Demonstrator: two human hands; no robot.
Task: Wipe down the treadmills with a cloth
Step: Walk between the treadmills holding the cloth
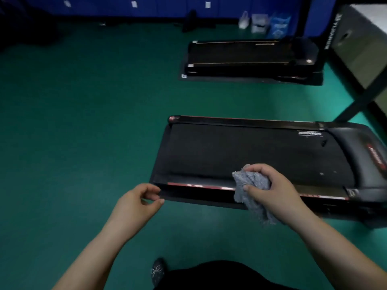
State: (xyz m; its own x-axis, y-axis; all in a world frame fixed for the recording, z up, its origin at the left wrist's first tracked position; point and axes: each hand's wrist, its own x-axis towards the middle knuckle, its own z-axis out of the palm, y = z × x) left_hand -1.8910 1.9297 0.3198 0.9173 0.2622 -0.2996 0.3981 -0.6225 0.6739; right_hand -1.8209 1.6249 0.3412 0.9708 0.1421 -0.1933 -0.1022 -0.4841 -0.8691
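Observation:
A black treadmill point(240, 151) with red side trim lies flat on the green floor in front of me. My right hand point(272, 187) grips a bunched grey cloth point(249, 185) over the treadmill's near side rail, and the cloth's loose end hangs down past the rail. My left hand point(138, 199) hovers by the treadmill's near left corner with fingers loosely curled and nothing in it. A second black treadmill point(251, 55) sits on a dark mat farther back.
Blue lockers point(146, 5) line the far wall, with plastic bags point(263, 24) on the floor beside them. A black metal frame point(356, 97) with a pale panel stands at the right. My shoe point(158, 271) shows at the bottom. Green floor point(83, 122) spreads to the left.

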